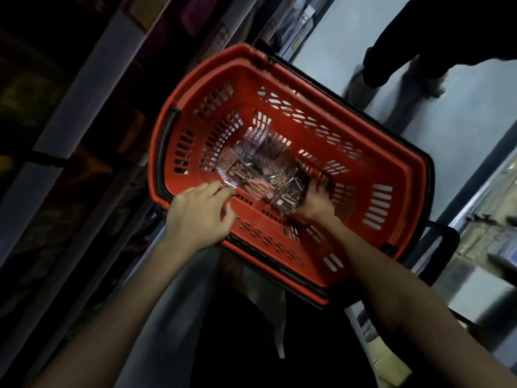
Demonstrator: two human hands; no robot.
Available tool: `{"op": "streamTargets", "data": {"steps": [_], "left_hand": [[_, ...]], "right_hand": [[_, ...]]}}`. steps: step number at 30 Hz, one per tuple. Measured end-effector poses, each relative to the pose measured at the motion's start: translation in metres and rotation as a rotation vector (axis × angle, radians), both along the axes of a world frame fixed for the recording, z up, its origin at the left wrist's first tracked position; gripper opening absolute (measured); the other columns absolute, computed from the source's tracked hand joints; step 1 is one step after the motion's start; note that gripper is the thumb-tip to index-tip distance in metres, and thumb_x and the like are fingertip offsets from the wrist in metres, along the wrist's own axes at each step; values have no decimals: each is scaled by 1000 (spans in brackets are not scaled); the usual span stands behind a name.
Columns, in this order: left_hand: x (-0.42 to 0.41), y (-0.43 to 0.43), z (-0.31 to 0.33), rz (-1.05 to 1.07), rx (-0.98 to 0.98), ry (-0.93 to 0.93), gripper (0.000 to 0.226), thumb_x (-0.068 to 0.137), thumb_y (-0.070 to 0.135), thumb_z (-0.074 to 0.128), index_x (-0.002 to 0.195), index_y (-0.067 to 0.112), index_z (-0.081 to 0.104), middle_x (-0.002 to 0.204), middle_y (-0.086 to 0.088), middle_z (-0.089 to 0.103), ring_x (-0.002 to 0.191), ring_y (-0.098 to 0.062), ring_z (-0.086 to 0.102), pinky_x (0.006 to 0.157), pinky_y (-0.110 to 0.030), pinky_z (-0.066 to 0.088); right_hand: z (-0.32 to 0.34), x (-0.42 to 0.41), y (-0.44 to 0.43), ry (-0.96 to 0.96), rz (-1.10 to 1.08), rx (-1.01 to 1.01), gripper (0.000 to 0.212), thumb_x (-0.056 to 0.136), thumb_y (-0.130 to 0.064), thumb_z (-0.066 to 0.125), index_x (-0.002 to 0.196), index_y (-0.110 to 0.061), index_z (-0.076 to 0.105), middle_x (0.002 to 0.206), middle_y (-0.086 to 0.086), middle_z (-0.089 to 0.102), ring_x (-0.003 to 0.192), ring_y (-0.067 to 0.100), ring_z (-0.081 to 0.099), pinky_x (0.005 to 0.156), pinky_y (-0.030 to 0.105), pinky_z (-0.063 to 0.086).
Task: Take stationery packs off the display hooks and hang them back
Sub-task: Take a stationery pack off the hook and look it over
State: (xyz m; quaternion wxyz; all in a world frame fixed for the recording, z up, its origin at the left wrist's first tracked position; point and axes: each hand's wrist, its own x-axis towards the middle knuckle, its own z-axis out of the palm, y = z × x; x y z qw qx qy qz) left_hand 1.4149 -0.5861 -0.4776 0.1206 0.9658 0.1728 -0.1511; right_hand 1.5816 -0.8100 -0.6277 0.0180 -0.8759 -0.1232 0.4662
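A red plastic shopping basket (386,175) sits on the floor below me. Several clear-wrapped stationery packs (265,166) with dark printed cards lie on its bottom. My left hand (198,217) reaches over the near rim, and its fingertips pinch the corner of one pack's clear wrapper. My right hand (316,200) is inside the basket at the right end of the packs, its fingers curled round their edge. No display hooks can be made out in this dark view.
Dark shelving (92,88) with dim goods runs along the left. Another person's legs and shoes (402,71) stand on the pale floor at the upper right. Shelves with boxed goods (486,239) line the right side. The basket's black handle (163,152) lies folded along its left end.
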Motion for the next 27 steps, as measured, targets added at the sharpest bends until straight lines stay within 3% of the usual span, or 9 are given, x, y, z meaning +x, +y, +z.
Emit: {"op": "streamTargets", "data": {"steps": [3,6,12,15,17,21,24,27], "left_hand": [[-2,-2,-2,7,14,-24,38,91,34,46,112,25,76,104,7,73,91,-19,70,70,-34,52],[-3,-2,-2,12,17,-35,35,91,32,49,112,26,76,104,8,73,91,-18,70,70,-34,52],[-2,-1,0,13,16,-36,38,90,32,48,113,25,77,107,7,75,96,-17,71,73,-32,51],[-1,-2,2,8,11,-16,39,90,33,46,112,24,77,104,7,75,93,-18,71,72,-33,51],[0,-1,4,11,12,-4,40,89,34,45,111,24,77,103,7,75,92,-19,71,73,-33,51],[1,-1,6,18,2,23,42,89,35,42,111,25,76,101,7,76,92,-18,71,75,-32,52],[4,-1,7,26,-3,45,43,86,37,42,109,26,77,96,5,76,89,-19,72,72,-32,52],[7,-1,7,45,8,83,39,88,39,45,108,28,76,97,6,77,90,-20,72,70,-31,51]], "right_hand": [[-14,-3,-4,-1,14,-19,155,59,-61,91,161,-14,-16,170,19,-6,157,35,5,123,49,28],[-25,-6,-8,-70,-8,6,150,57,-64,90,162,-13,-3,168,22,10,152,39,23,119,48,36],[-33,-9,-20,-163,-8,84,123,66,-48,88,160,-11,19,161,23,27,140,39,43,103,43,49],[-24,-16,-14,-127,-38,131,82,76,-44,84,143,-14,46,137,20,56,121,40,60,88,39,51],[-18,-20,-10,-100,-86,162,68,79,-50,79,133,-19,52,124,17,66,110,40,66,82,38,51],[-3,-22,-5,-69,-164,201,63,80,-59,71,128,-19,61,118,18,71,106,39,68,77,34,47],[9,-20,-2,-55,-234,171,43,82,-44,72,109,-11,73,101,21,75,98,40,71,72,34,48],[11,-17,-11,25,-439,229,52,59,-47,74,99,-13,76,90,6,78,89,26,74,75,32,55]]}}
